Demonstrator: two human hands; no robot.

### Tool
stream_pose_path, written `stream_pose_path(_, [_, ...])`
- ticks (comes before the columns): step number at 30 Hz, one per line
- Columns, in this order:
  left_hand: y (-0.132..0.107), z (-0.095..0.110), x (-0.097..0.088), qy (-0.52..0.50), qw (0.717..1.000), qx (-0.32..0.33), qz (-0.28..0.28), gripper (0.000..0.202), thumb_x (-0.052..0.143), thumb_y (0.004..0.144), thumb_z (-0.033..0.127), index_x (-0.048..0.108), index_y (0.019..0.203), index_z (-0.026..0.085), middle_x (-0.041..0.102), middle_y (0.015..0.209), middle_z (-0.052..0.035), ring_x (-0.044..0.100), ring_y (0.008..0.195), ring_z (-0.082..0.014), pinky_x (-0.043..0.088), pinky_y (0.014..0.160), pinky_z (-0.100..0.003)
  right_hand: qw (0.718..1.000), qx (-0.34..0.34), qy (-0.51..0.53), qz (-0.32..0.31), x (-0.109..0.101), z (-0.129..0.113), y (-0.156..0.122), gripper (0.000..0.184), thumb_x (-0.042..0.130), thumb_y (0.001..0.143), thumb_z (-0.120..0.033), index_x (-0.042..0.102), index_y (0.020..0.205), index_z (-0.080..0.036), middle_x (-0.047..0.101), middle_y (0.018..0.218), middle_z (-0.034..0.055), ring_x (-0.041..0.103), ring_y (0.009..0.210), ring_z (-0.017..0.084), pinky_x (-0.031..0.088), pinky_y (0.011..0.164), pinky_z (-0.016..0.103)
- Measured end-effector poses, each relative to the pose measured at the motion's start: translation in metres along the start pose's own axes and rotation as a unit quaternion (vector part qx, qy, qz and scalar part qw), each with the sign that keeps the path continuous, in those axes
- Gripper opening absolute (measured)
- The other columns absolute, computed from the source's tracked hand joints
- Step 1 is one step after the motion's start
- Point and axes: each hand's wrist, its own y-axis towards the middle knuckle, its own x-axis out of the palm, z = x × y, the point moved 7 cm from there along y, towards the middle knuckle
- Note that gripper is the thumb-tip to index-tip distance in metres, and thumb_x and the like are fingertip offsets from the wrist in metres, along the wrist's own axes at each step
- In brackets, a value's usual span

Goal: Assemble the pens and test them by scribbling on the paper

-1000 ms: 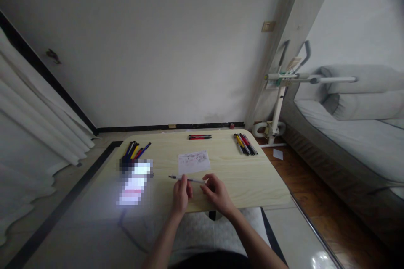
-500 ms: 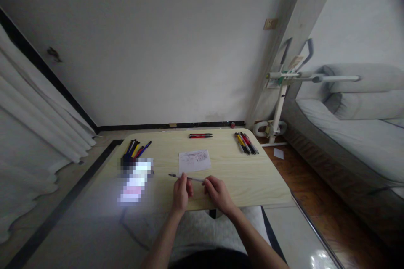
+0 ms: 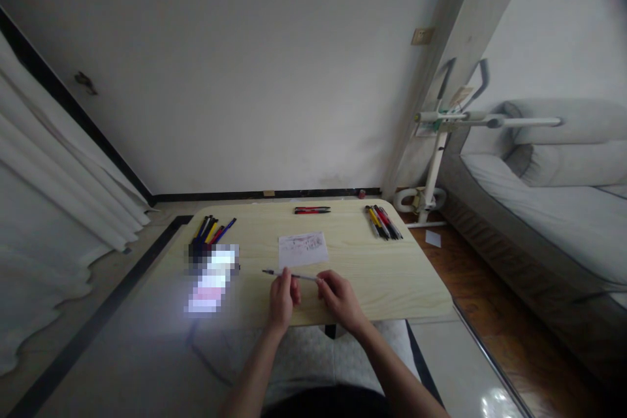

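Between my two hands a slim pen [image 3: 304, 276] lies nearly level over the near part of the wooden table [image 3: 392, 287]. My left hand [image 3: 283, 297] pinches it near its middle, and its dark end points left past the thumb. The fingers of my right hand [image 3: 337, 297] are closed at the pale right end. Just beyond the pen lies a sheet of paper [image 3: 302, 248] with dark scribbles or drawing on it.
Two red-and-black pens [image 3: 312, 210] lie at the table's far edge. A bunch of mixed pens [image 3: 383, 222] is at the far right, and more pens [image 3: 210, 232] are at the left beside a bright, blurred-out screen [image 3: 210, 281]. White exercise equipment [image 3: 434, 163] stands beyond the right corner.
Both hands keep the pen in almost the same place. The view has shifted very slightly; nothing else has visibly moved.
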Motion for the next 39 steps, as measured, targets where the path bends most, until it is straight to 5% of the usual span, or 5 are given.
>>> stream_pose_path(12, [0.000,0.001,-0.001,-0.012,1.000,0.006,0.004,0.045,0.040,0.078,0.054,0.038,0.052,0.017,0.040,0.035,0.0048,0.037,0.031,-0.0072,0.028,0.034,-0.018,1.000,0.012,0.014,0.012,0.000,0.007,0.001,0.025,0.047,0.081,-0.038,0.057,0.088,-0.016,0.053,0.055,-0.0028,0.049,0.050,0.010,0.037,0.048,0.020])
stream_pose_path(19, [0.000,0.001,0.001,-0.017,1.000,0.011,-0.004,0.044,0.039,0.078,0.053,0.036,0.051,0.018,0.041,0.036,0.0046,0.037,0.031,-0.0075,0.028,0.034,-0.018,1.000,-0.002,-0.021,0.002,-0.001,-0.001,-0.001,0.036,0.036,0.087,-0.037,0.056,0.065,-0.016,0.054,0.055,-0.0007,0.050,0.053,0.011,0.037,0.053,0.021])
stream_pose_path(39, [0.001,-0.003,0.000,-0.001,1.000,0.011,-0.001,0.046,0.038,0.079,0.053,0.037,0.051,0.018,0.040,0.036,0.0043,0.037,0.032,-0.0071,0.029,0.035,-0.018,1.000,-0.006,-0.006,-0.010,0.001,0.000,-0.002,0.022,0.042,0.085,-0.035,0.053,0.077,-0.017,0.054,0.057,-0.0019,0.050,0.053,0.011,0.037,0.051,0.021])
